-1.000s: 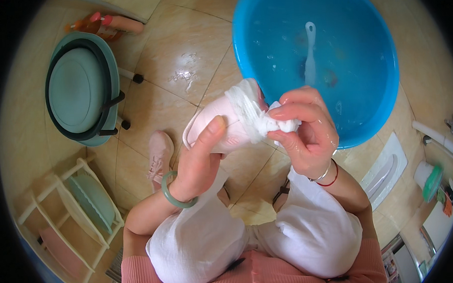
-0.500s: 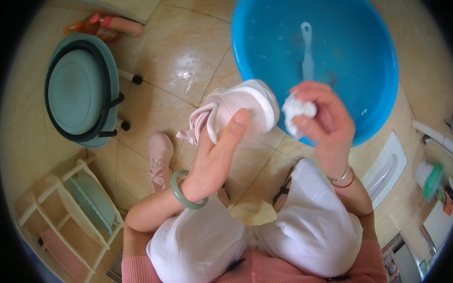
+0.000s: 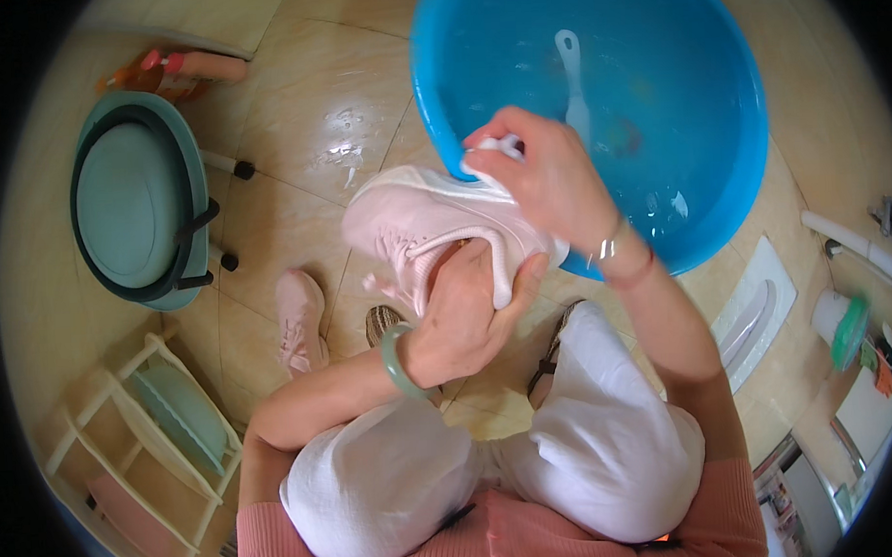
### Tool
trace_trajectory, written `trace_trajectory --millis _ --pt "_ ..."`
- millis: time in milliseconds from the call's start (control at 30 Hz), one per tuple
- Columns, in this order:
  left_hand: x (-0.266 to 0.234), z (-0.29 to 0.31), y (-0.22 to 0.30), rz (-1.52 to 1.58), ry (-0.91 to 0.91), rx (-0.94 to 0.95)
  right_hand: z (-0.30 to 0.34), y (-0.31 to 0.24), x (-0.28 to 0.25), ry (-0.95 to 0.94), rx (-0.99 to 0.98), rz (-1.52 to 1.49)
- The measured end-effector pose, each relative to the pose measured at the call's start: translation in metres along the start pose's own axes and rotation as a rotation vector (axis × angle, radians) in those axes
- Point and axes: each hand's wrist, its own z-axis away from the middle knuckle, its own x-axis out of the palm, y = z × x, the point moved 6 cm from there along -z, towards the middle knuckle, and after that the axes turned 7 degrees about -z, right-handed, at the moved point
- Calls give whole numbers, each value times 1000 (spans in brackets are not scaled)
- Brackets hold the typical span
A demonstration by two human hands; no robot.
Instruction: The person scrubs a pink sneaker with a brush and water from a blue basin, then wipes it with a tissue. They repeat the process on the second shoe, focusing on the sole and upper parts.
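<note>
My left hand point(image 3: 464, 307) is pushed partly into the opening of a pale pink sneaker point(image 3: 390, 212), gripping its heel end with the thumb outside. The sneaker is tilted, its toe to the left and its white sole edge facing away from me. Pinched in my right hand point(image 3: 561, 181) is a crumpled white wad point(image 3: 498, 151), perhaps cloth or tissue, held against the sole's edge. Just beyond stands a blue basin point(image 3: 757, 184) of water. A white handle with a hole point(image 3: 569, 63) lies in it; its other end is unclear.
A second pink sneaker point(image 3: 300, 318) rests on the tiled floor at left. Beyond it are a folded green basin point(image 3: 134, 206) and bottles point(image 3: 198, 68). A cream rack point(image 3: 127, 437) stands near left; a white floor fixture point(image 3: 756, 302) lies at right.
The sneaker has turned, its toe swinging left, and my left hand now reaches into its opening. My right hand brought the white wad leftward from over the basin's rim onto the sole edge.
</note>
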Motion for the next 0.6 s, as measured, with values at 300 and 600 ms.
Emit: trace_trajectory --millis 300,600 --pt "-24 -9 -23 545 113 -392 -18 94 -27 208 -111 561" --pt "-25 -22 -18 504 155 -423 43 41 -23 125 249 -934"
